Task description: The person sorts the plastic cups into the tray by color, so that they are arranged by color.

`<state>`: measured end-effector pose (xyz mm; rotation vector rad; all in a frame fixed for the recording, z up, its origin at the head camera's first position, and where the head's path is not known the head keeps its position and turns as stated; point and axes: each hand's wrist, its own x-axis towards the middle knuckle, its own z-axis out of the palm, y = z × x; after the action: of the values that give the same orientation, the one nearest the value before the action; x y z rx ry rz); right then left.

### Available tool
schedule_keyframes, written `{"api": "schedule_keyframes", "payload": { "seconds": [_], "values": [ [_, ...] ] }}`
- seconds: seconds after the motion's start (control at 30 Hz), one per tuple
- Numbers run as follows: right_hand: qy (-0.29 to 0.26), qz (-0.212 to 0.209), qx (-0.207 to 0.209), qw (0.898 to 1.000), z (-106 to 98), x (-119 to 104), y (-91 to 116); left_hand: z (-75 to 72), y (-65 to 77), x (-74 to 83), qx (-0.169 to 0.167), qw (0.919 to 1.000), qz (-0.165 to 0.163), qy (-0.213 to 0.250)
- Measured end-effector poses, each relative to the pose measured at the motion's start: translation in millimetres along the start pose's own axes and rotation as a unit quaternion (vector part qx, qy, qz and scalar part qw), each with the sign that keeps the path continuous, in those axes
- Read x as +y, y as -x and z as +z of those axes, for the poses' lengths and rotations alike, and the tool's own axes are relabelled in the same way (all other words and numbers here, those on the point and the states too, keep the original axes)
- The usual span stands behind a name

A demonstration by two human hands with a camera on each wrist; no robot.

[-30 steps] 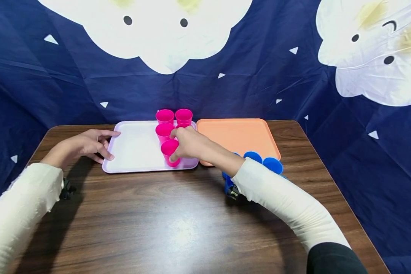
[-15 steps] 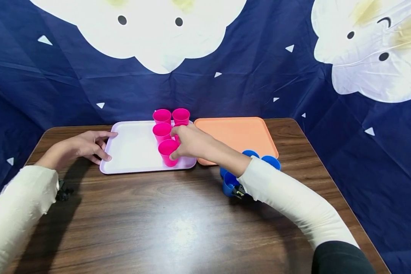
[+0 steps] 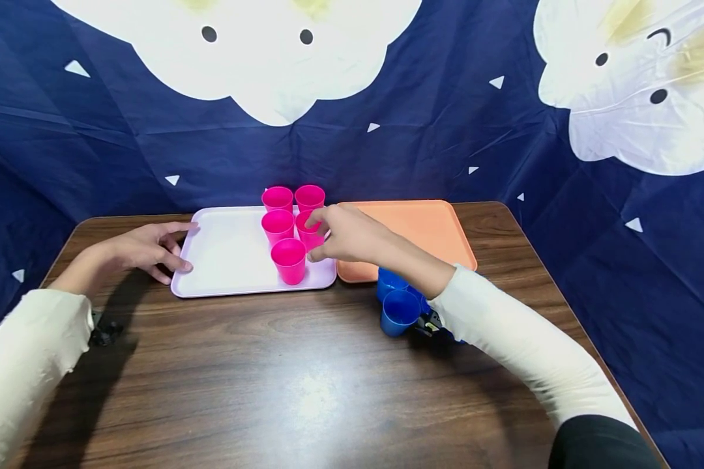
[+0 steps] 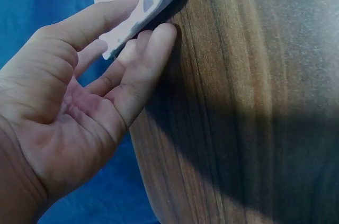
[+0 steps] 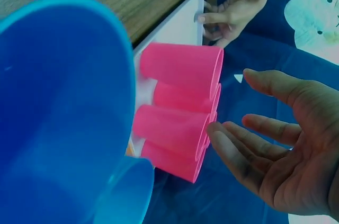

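On the pale lilac tray stand several bright pink plastic cups, upright and grouped at its right end. My left hand rests at the tray's left edge, its fingers spread along the rim; the left wrist view shows a fingertip over the tray's corner. Close beside the right column of cups is my right hand, holding nothing, thumb and fingers apart. In the right wrist view that hand has its fingertips near the rims of the pink cups.
An orange tray lies to the right of the lilac one. Several blue cups stand in front of it, partly hidden under the right forearm. Dark blue cloth hangs behind the brown wooden table.
My right hand has let go of the front pink cup and drawn back to the right, uncovering more cups. The left hand has stayed at the tray's edge.
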<state>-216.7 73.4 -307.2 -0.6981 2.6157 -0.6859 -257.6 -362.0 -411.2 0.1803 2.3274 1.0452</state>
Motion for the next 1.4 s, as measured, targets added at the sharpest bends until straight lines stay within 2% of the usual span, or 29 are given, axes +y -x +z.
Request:
{"api": "schedule_keyframes", "payload": {
  "seconds": [0.13, 0.3, 0.63, 0.9, 1.1, 1.27, 1.4],
  "values": [
    [0.001, -0.008, 0.004, 1.0, -3.6, 9.4, 4.5, -0.1, 3.8, -1.4, 0.002, 1.0, 0.004, 0.007],
    [-0.012, -0.007, 0.014, 1.0, -7.9, 19.5, 12.7, -1.9, 9.3, -4.6, 0.021, 0.9996, 0.011, 0.013],
    [-0.026, 0.03, 0.041, 0.998, -23.1, 35.7, 37.3, -3.1, 29.2, -8.6, 0.102, 0.9938, 0.027, 0.034],
    [-0.037, 0.038, 0.067, 0.996, -34.2, 57.5, 58.3, 6.5, 48.3, -2.3, 0.159, 0.986, 0.048, -0.009],
    [-0.047, 0.044, 0.082, 0.995, -42.3, 74.3, 74.1, 18.5, 66.8, 6.2, 0.2, 0.9774, 0.063, -0.025],
    [-0.05, 0.048, 0.102, 0.992, -52.1, 88.9, 86.6, 29.6, 80.5, 13.3, 0.232, 0.9688, 0.086, -0.009],
    [-0.058, 0.059, 0.118, 0.99, -58.9, 100.1, 96.3, 37.1, 89.7, 24.7, 0.247, 0.9633, 0.105, 0.007]
  ]
}}
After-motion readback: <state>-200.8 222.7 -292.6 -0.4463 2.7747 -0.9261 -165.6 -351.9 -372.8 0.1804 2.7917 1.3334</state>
